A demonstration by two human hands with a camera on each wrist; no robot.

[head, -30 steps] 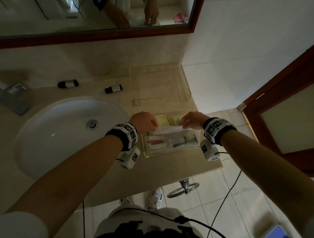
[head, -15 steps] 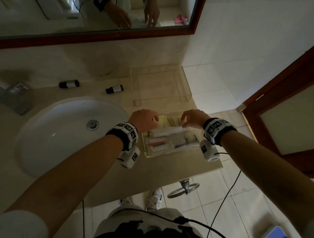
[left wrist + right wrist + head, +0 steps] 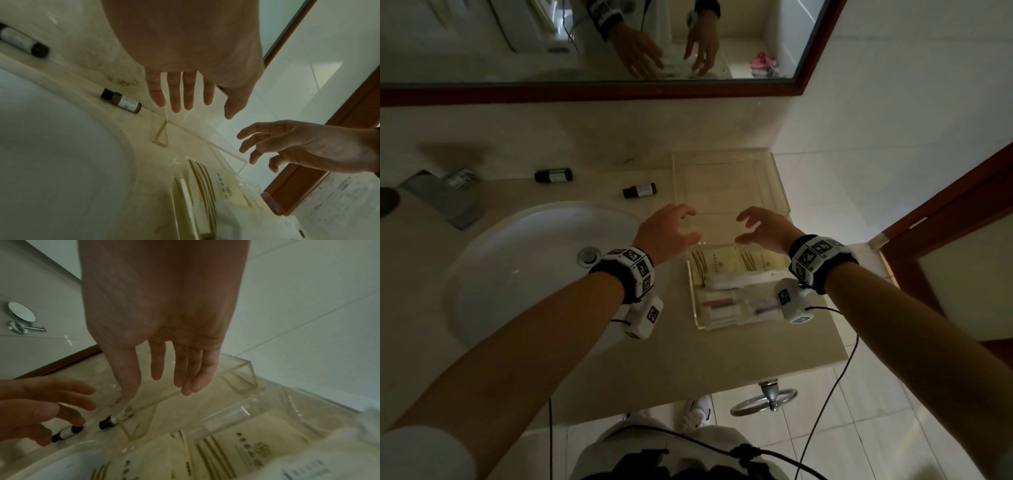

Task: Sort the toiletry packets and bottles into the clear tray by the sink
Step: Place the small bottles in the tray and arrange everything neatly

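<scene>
A clear tray (image 3: 694, 301) sits on the counter right of the sink. In it lie two cream packets (image 3: 722, 264), a long white packet (image 3: 743, 279) across them, and small toiletry items nearer me. Two dark bottles lie on the counter behind the basin, one (image 3: 639, 190) near the tray side and one (image 3: 553, 175) further left. My left hand (image 3: 693, 223) and right hand (image 3: 739, 228) hover just beyond the tray's far edge, fingers spread, holding nothing. The wrist views show the left hand (image 3: 205, 107) and the right hand (image 3: 156, 391) empty above the cream packets (image 3: 236, 451).
A clear acrylic stand (image 3: 729, 178) stands against the wall right behind the tray. The white basin (image 3: 524, 274) fills the left, with a tap (image 3: 445, 195) behind it. The counter's front edge lies just below the tray, and a wooden door frame (image 3: 945, 212) is at the right.
Both hands have let go of the long white packet, which now lies in the tray. They have moved away toward the wall and spread their fingers.
</scene>
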